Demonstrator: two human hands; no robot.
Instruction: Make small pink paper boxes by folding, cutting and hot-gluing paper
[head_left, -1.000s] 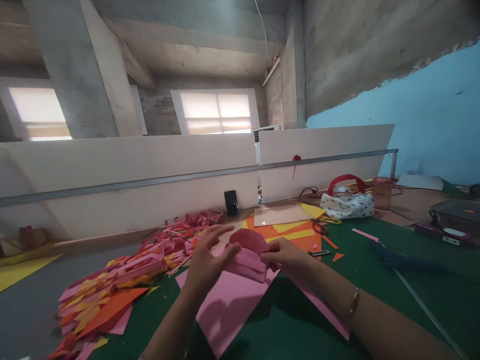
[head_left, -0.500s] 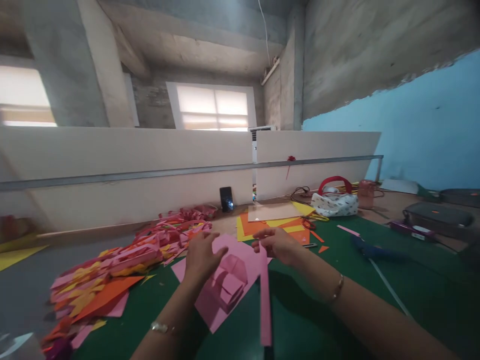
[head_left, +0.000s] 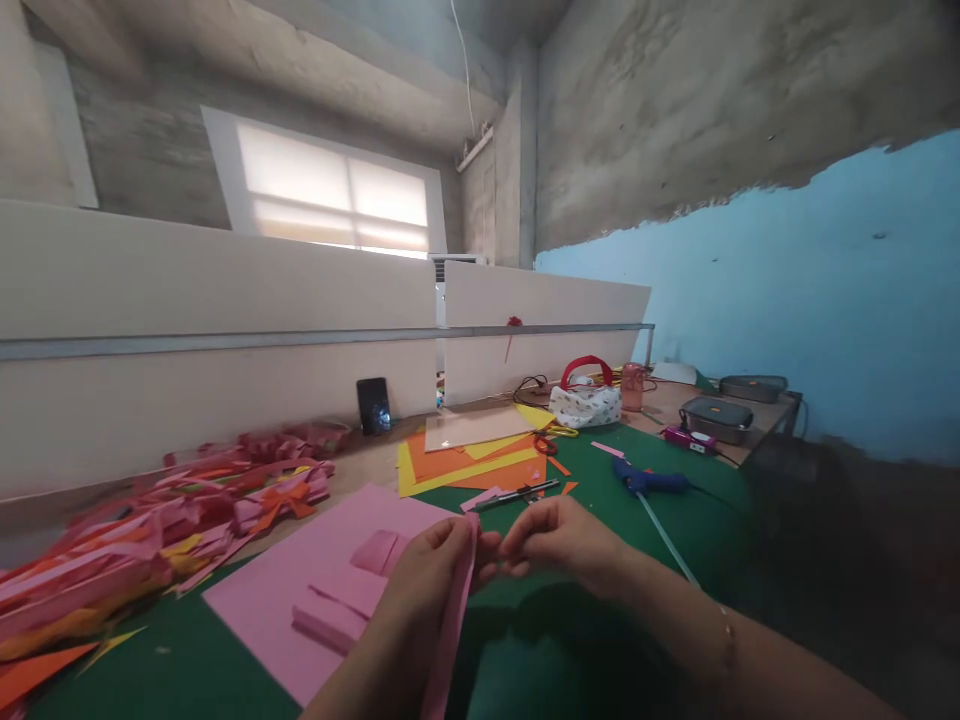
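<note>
My left hand (head_left: 424, 575) pinches a long pink paper strip (head_left: 453, 635) near its upper end, and the strip hangs down toward the near edge of the view. Close by on the right, my right hand (head_left: 570, 540) has its fingers curled together, fingertips almost meeting those of the left. Anything between the right fingertips is hidden. Under and left of my left hand lies a pink paper sheet (head_left: 259, 590), with folded pink paper pieces (head_left: 330, 615) on it. Part of this stack is covered by my left hand and forearm.
Beyond my hands lie a pen-like tool (head_left: 517, 494), orange and yellow sheets (head_left: 416, 465) and scissors (head_left: 546, 443). A blue glue gun (head_left: 652, 480) is on the green mat to the right. Pink and orange paper pieces (head_left: 142, 540) heap up left; a phone (head_left: 373, 405) leans at the back.
The view has turned right. The strip, earlier held up by my right hand, is now pinched in my left, and both hands have come close together.
</note>
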